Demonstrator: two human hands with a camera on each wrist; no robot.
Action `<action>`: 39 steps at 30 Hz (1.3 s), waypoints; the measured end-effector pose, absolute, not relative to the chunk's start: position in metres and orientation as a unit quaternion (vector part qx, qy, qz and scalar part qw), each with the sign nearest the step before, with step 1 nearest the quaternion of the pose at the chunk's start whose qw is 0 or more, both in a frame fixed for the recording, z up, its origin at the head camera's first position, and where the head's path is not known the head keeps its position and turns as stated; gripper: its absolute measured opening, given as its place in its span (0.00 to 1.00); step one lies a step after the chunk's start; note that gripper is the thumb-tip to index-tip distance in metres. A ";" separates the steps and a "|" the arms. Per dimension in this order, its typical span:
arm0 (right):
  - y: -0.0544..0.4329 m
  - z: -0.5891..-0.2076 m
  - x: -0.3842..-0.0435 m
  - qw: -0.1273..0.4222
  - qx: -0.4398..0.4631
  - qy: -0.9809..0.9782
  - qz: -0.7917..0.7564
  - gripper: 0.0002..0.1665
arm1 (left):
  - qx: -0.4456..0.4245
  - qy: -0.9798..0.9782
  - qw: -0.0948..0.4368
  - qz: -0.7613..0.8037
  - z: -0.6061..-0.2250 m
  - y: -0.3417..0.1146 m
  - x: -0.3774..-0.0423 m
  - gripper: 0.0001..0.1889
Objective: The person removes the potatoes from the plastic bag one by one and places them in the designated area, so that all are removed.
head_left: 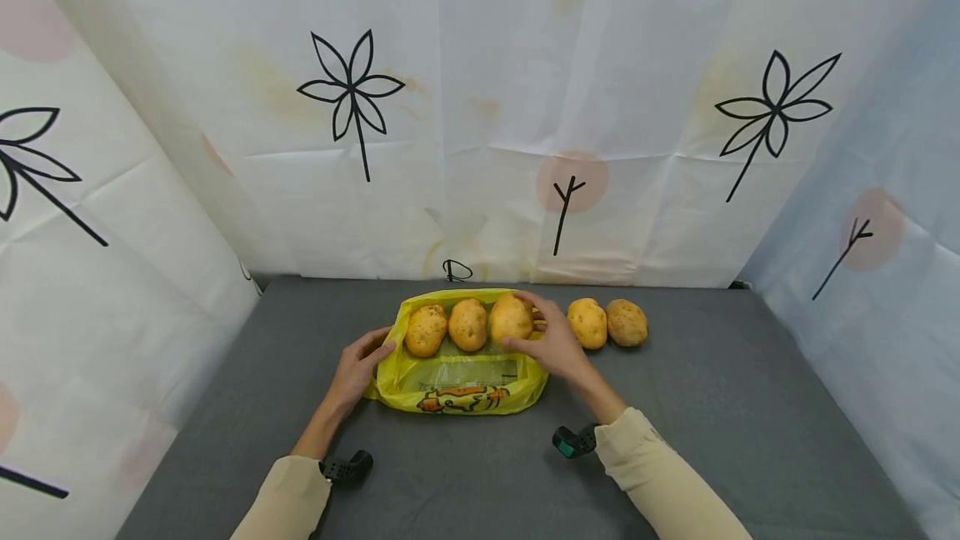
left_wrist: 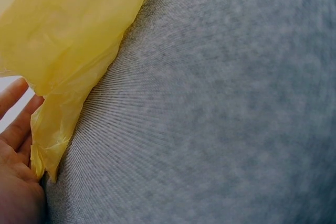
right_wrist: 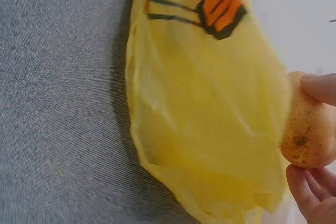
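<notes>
A yellow plastic bag [head_left: 408, 382] with an orange and black print lies with its mouth spread wide. Two potatoes, one at the left [head_left: 425, 331] and one in the middle [head_left: 468, 325], sit in its opening. My right hand [head_left: 553, 340] grips a third potato [head_left: 511, 317] between thumb and fingers, at the right end of the bag's mouth. In the right wrist view this potato [right_wrist: 307, 129] shows just past the bag's edge. My left hand [head_left: 362, 367] holds the bag's left edge, thumb on the near side. Its fingers [left_wrist: 18, 124] show beside the yellow film in the left wrist view.
Two more potatoes, a smooth one [head_left: 587, 323] and a browner one [head_left: 627, 322], lie side by side right of the bag. Grey cloth covers the table [head_left: 450, 482]. A white patterned curtain [head_left: 465, 107] stands behind it and at both sides.
</notes>
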State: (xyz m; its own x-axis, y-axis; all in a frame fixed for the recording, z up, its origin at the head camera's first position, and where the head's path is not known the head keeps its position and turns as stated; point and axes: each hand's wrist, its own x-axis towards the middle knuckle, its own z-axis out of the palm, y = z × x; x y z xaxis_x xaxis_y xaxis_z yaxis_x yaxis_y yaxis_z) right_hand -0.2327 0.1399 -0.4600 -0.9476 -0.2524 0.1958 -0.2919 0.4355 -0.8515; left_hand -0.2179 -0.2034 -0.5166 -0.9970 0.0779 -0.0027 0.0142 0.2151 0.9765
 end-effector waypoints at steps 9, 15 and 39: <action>0.158 -0.444 -0.222 0.028 0.179 -0.829 0.530 0.45 | 0.043 0.779 0.024 0.626 -0.504 -0.202 -0.210 0.24; 0.179 -0.437 -0.218 0.033 0.179 -0.826 0.534 0.44 | 0.038 0.781 0.014 0.623 -0.524 -0.206 -0.219 0.25; 0.284 -0.409 -0.208 0.040 0.126 -0.826 0.547 0.47 | 0.050 0.777 0.007 0.628 -0.525 -0.207 -0.221 0.24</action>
